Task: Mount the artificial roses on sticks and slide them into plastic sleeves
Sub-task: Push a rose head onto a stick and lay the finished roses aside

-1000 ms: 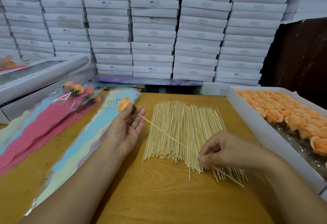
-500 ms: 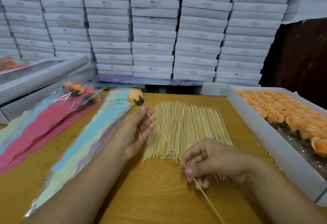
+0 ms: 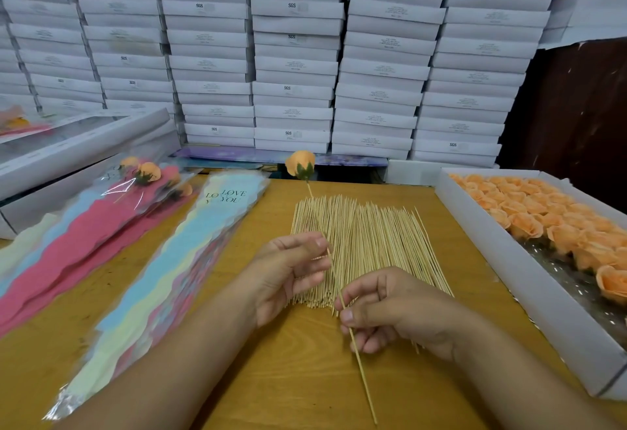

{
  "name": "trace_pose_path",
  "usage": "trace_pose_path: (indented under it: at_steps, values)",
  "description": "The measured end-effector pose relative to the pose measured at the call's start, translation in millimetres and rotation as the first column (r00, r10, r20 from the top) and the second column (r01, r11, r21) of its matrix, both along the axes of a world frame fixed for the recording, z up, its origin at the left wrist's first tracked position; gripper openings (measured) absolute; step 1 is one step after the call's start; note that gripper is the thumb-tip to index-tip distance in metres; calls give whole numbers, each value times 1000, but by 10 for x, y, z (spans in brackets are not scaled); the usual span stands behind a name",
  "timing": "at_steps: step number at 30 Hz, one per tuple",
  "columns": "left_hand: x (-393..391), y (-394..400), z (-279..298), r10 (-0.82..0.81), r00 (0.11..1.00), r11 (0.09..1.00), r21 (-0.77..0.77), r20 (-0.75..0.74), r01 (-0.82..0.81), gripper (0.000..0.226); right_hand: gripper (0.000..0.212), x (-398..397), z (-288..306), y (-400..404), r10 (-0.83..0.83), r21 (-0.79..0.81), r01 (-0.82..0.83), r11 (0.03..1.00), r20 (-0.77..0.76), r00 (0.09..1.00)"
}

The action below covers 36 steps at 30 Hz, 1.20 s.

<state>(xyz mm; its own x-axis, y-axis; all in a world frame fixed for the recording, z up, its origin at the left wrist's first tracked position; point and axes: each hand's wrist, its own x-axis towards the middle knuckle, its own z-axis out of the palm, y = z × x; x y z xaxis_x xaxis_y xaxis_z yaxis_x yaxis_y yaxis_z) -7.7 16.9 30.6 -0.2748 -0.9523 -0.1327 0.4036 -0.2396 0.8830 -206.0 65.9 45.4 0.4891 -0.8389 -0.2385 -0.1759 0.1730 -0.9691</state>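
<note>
The rose point(image 3: 300, 164) now rides higher at upper centre on its stick point(image 3: 339, 294), pinched by both the left hand point(image 3: 288, 271) and right hand point(image 3: 390, 310), apparently mounted and ready for a sleeve point(image 3: 176, 280).

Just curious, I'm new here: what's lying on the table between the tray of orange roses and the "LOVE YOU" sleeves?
In the head view, a spread pile of bamboo sticks lies on the table between the rose tray and the sleeves.

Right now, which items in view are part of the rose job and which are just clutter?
In the job:
- rose on its stick, held by left hand and right hand
- loose sticks
- tray of roses
- empty sleeves
- sleeved roses

Lying about:
- stacked white boxes
- windowed boxes at left
</note>
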Motion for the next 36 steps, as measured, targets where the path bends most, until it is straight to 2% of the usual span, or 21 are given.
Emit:
trace_pose_path:
  at_steps: [8, 14, 16, 21, 28, 32, 36]
  values:
    - [-56, 51, 2, -32, 999, 999, -6, 42, 32, 42, 23, 44, -23, -14, -63, 6, 63, 998, 11, 998]
    - [-102, 95, -10, -49, 994, 999, -12, 103, 50, 44, 13, 66, -33, -23, -154, 0, 154, 988, 43, 987]
    - [-104, 98, -15, -54, 990, 998, -16, 128, 57, 41, 4, 72, -33, -15, -146, 11, 146, 989, 46, 988]
    - [-95, 114, -41, -81, 984, 996, -13, 159, 84, 24, 9, 85, -33, -12, -118, 23, 117, 993, 28, 993]
    - [-96, 112, -3, -67, 976, 997, -25, 208, 74, 40, 10, 89, -31, -13, -125, 36, 124, 992, 34, 992]
    - [-112, 116, 28, -15, 950, 996, -78, 313, 42, 22, 9, 74, -32, -20, -130, 28, 129, 991, 38, 991]
    - [-42, 47, 125, 181, 860, 976, -192, 477, -100, 11, 5, 51, -19, -34, -150, 30, 148, 989, 56, 987]
